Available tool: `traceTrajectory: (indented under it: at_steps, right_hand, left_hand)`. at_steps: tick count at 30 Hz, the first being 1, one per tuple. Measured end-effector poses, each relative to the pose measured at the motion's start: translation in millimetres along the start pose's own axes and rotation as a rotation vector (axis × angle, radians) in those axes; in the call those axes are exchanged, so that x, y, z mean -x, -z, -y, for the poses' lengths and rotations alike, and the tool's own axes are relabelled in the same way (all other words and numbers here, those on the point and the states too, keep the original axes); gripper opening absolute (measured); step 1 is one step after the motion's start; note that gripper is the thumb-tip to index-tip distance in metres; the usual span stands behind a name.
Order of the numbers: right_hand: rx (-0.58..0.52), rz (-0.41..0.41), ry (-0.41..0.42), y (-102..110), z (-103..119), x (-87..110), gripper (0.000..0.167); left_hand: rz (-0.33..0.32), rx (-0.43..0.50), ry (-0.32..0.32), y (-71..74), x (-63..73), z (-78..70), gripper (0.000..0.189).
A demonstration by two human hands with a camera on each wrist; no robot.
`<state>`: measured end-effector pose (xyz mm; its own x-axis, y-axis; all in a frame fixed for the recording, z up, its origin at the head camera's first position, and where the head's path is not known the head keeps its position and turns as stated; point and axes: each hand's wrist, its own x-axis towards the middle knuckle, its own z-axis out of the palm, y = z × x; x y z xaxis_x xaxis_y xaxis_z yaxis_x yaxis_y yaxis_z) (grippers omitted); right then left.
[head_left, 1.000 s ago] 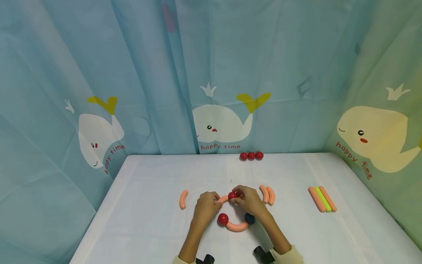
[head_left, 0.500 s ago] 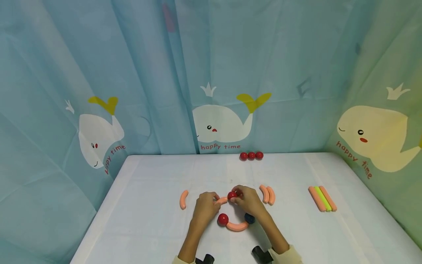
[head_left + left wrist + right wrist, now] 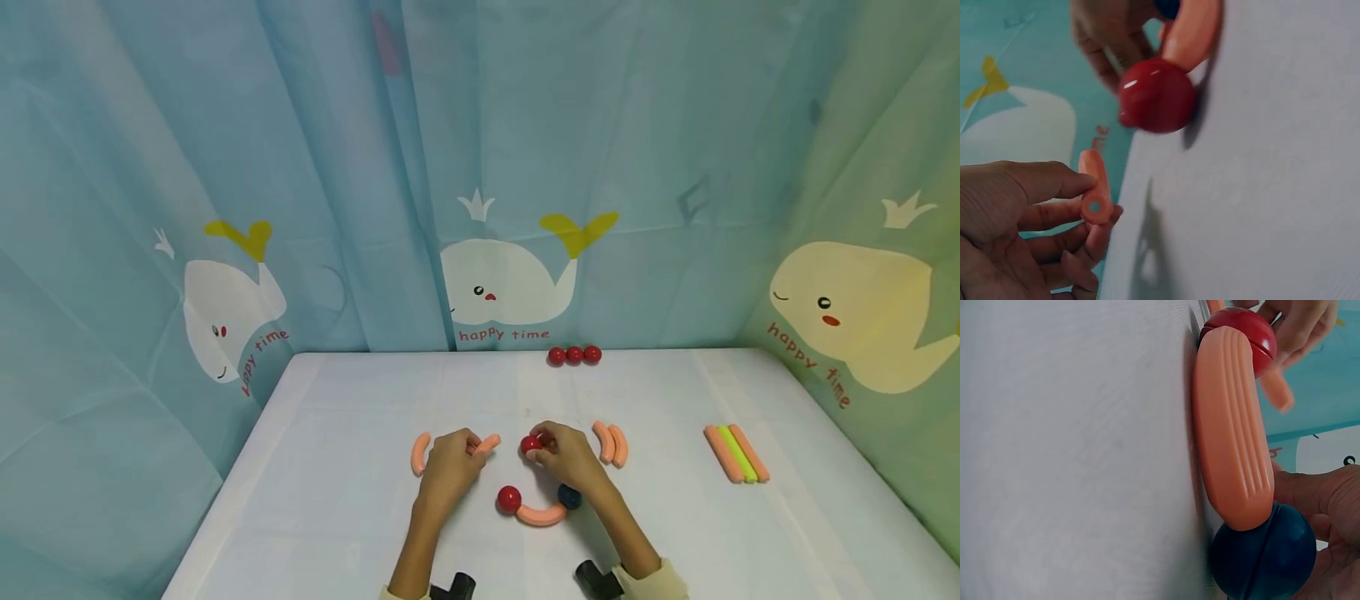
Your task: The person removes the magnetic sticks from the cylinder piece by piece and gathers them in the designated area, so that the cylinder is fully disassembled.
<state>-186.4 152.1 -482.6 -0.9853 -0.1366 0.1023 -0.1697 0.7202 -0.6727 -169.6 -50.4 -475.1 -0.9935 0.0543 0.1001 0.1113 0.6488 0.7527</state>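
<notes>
My left hand point(image 3: 450, 467) pinches a short curved orange rod point(image 3: 488, 443) between thumb and fingers; its round end face shows in the left wrist view. To the right, my right hand point(image 3: 566, 457) holds a red ball point(image 3: 530, 444) in its fingertips, with a gap between ball and rod. Nearer to me on the white table point(image 3: 322, 517), another red ball point(image 3: 509, 500) and a dark blue ball point(image 3: 1263, 553) sit at the two ends of a curved orange rod point(image 3: 1232, 425) with grooves, joined in a U shape. The right forearm partly overlaps the blue ball in the head view.
A curved orange rod point(image 3: 420, 454) lies left of my left hand. Two more curved rods point(image 3: 618, 446) lie right of my right hand. Straight orange rods point(image 3: 723, 454) flank a green rod point(image 3: 737, 454) farther right. Three red balls point(image 3: 574, 356) line the back edge before a whale-print curtain point(image 3: 375, 167).
The curved rod in my left hand, earlier against the red ball, has come away to the left and swung its free end upward. My right hand stays nearly in place with the ball.
</notes>
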Motion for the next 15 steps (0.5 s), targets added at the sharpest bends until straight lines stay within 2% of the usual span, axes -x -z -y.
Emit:
traceTrajectory:
  at_steps: [3,6,8,12,15]
  right_hand:
    - [-0.001,0.004,-0.001,0,-1,0.1,0.024]
    - [-0.004,0.008,0.002,1,-1,0.3,0.024]
    - [-0.009,0.011,0.000,1,-1,0.2,0.025]
    - [-0.013,0.013,0.000,1,-1,0.1,0.025]
    - [-0.016,0.015,-0.004,2,-1,0.0,0.025]
  left_hand:
    - [-0.042,0.020,0.051,13.1,-0.6,3.0,0.013]
    - [-0.111,0.050,0.104,29.0,-2.2,11.8,0.016]
    - [-0.155,0.083,0.143,39.7,-3.1,20.2,0.020]
    - [-0.223,0.081,0.229,56.9,-2.2,39.8,0.026]
    - [-0.254,0.041,0.281,63.1,-0.6,54.2,0.025]
